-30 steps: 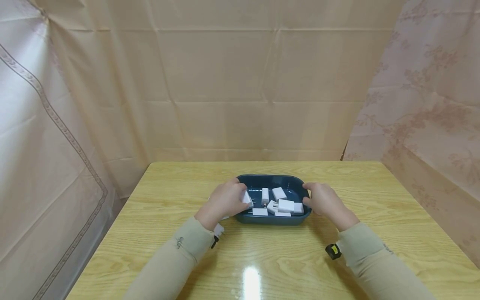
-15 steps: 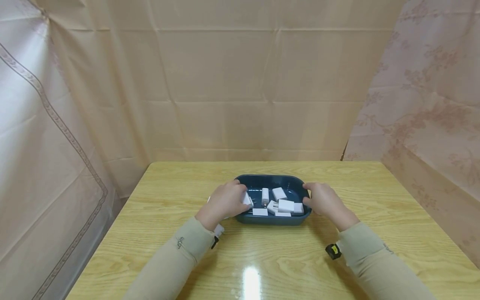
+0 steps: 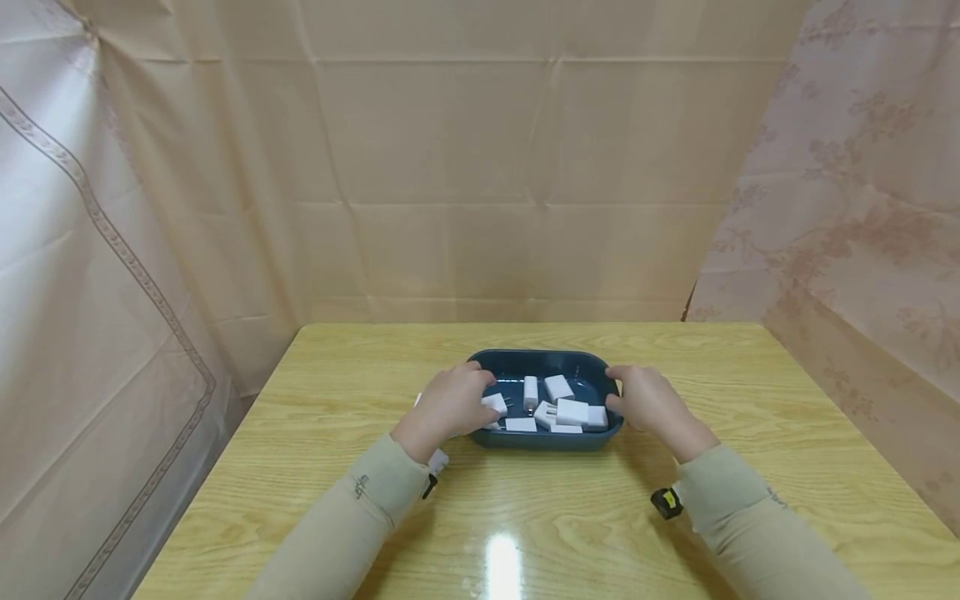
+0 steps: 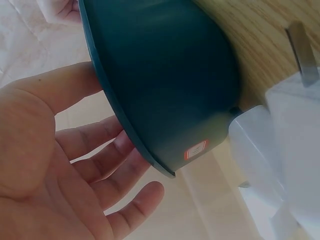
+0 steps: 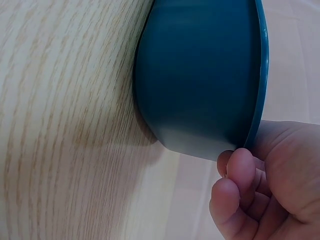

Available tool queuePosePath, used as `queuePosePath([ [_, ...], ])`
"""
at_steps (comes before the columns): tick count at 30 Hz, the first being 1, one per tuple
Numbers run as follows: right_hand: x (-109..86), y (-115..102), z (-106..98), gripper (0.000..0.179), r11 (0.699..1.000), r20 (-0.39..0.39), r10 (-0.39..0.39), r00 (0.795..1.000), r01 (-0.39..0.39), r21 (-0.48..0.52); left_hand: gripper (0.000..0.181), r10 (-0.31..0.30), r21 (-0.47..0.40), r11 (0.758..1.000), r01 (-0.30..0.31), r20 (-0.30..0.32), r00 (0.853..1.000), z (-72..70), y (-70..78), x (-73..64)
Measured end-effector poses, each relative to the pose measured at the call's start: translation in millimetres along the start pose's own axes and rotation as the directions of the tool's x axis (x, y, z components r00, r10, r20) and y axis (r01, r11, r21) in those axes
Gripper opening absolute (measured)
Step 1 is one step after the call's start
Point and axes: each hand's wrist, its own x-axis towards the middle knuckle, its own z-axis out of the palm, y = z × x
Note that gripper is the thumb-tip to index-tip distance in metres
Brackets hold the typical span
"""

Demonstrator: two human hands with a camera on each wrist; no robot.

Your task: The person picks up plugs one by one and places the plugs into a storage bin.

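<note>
In the head view a dark teal basin (image 3: 536, 442) stands on the wooden table with several white plug chargers (image 3: 572, 412) in it. My left hand (image 3: 450, 404) reaches over its left rim, fingers spread and holding nothing, beside a white charger (image 3: 495, 405) lying at that end. The left wrist view has the left fingers (image 4: 120, 150) partly hidden behind the rim, loosely extended. With thumb and finger my right hand (image 3: 652, 408) pinches the basin's right rim; in the right wrist view its other fingers (image 5: 240, 200) are curled outside the wall.
More white chargers (image 4: 300, 140) lie on the table left of the basin, largely covered by my left hand and wrist in the head view. A small black object with a yellow patch (image 3: 666, 502) shows beside the right cuff. Cloth hangs (image 3: 450, 167) behind the table.
The charger that was in my left fingers has dropped into the basin's left end, and those fingers have loosened. My right hand and the basin have stayed in place.
</note>
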Motion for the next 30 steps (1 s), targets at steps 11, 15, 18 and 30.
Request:
queuePosePath([
  [11,-0.8,-0.3,-0.1,0.052,1.0,-0.002,-0.003,1.0,0.003,0.008,0.05,-0.016,-0.036,0.999,0.016,0.008,1.0,-2.4,-0.4,-5.3],
  [15,-0.6,-0.1,-0.6,0.052,1.0,-0.001,0.001,1.0,-0.001,0.007,0.05,0.005,-0.026,1.0,-0.006,-0.01,1.0,-4.4,-3.9,-9.9],
  [18,-0.7,0.6,-0.3,0.052,1.0,-0.009,-0.008,1.0,0.008,0.001,0.05,0.002,-0.02,1.0,-0.002,-0.017,1.0,-6.0,-6.2,-13.8],
  [30,-1.5,2.3,1.2,0.051,0.999,-0.027,-0.035,0.999,0.035,0.002,0.055,-0.042,-0.017,0.999,0.041,-0.049,0.998,-11.6,-15.2,-32.1],
])
